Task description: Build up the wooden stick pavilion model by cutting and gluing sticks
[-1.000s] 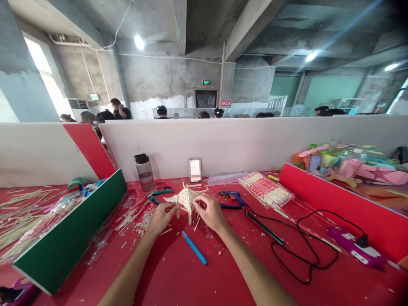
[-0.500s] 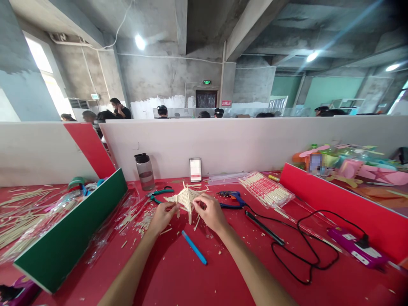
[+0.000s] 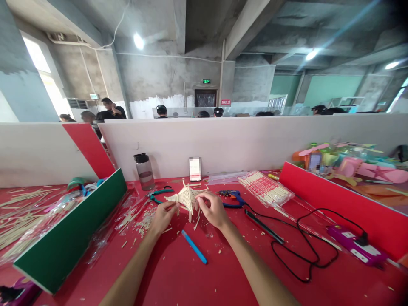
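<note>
R hand (image 3: 214, 210) shifted slightly right since 0.5 s ago; L hand (image 3: 163, 216) ~same. 1 pale wooden-stick peaked model (image 3: 184, 196) btwn hands, over red tabletop (image 3: 223, 276): peak up, one ridge twd wearer, long axis unclear. L pinches its left edge; R fingertips at right side, can't tell if gripping. 1 slim blue pen-like tube (image 3: 194, 247) nearer wearer.

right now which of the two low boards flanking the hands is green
The low left board, past the left hand, is green; the low right board, past the right hand, is red.
</note>
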`<state>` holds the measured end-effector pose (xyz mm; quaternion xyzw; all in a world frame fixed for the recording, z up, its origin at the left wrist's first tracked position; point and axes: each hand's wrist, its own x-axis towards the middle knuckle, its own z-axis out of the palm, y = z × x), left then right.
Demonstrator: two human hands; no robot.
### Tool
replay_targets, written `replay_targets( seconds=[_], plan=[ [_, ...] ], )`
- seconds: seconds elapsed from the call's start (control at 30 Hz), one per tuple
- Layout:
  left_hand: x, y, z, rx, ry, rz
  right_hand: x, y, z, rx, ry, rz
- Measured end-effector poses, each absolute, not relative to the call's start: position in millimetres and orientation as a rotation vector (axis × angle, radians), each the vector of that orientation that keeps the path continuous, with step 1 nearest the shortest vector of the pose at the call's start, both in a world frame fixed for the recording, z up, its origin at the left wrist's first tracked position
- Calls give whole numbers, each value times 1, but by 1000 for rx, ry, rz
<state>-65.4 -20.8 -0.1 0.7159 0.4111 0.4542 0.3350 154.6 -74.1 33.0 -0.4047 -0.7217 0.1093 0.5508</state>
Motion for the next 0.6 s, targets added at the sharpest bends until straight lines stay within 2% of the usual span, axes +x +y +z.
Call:
replay_targets(
  seconds=[0.33, 0.6],
  plan=[
    [-71, -16, -7, 1868, 1187, 1365, 165, -70, 29, -1037, -1762, 338],
    [-68, -19, -8, 1855, 1182, 1391, 173, -67, 20, -1059, -1886, 613]
  ],
)
